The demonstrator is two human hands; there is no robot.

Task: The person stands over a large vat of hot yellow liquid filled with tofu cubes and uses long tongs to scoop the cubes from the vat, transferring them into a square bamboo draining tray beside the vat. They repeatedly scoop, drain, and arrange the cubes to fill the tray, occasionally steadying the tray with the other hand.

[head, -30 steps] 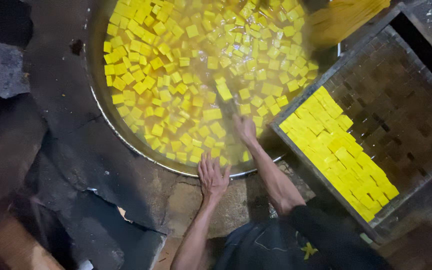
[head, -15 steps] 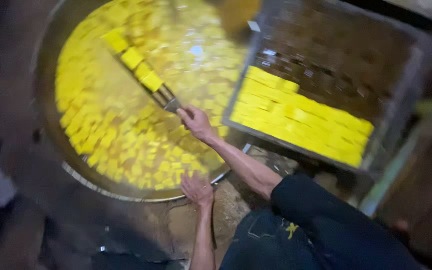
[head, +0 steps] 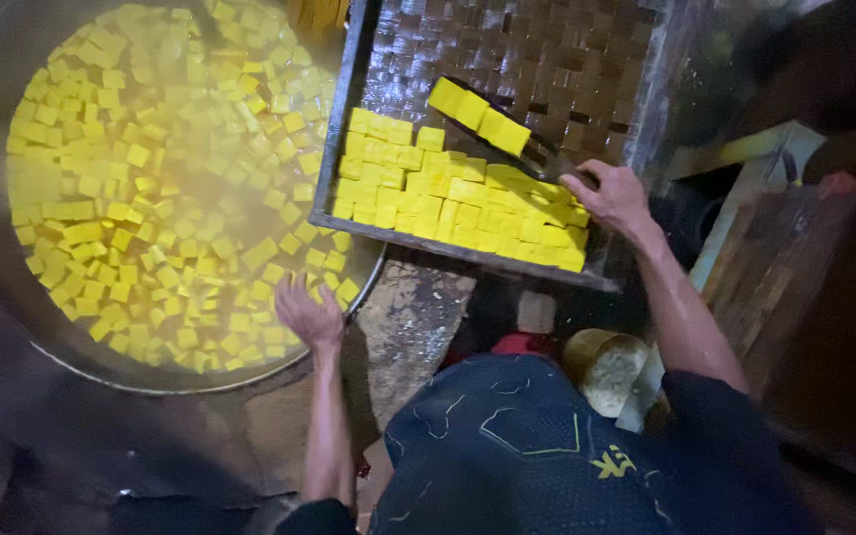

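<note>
A big round pan [head: 250, 379] holds steaming liquid full of floating yellow tofu cubes [head: 151, 188]. My left hand [head: 307, 315] rests open on the pan's near rim, fingers spread. My right hand [head: 608, 195] grips the handle of a flat spatula [head: 537, 157] that carries a row of yellow cubes [head: 478, 115] over a dark woven tray [head: 349, 89]. Rows of yellow cubes [head: 448, 203] lie packed along the tray's near side. The tray's far part is bare weave.
A stone ledge [head: 413, 317] lies between pan and tray. A round pale object [head: 604, 369] sits by my knee. A wooden frame [head: 745, 213] stands right of the tray. Dark ground surrounds the pan.
My right hand lifted the spatula with cubes out of the pan and swung it right over the tray. My left hand stayed at the pan's rim.
</note>
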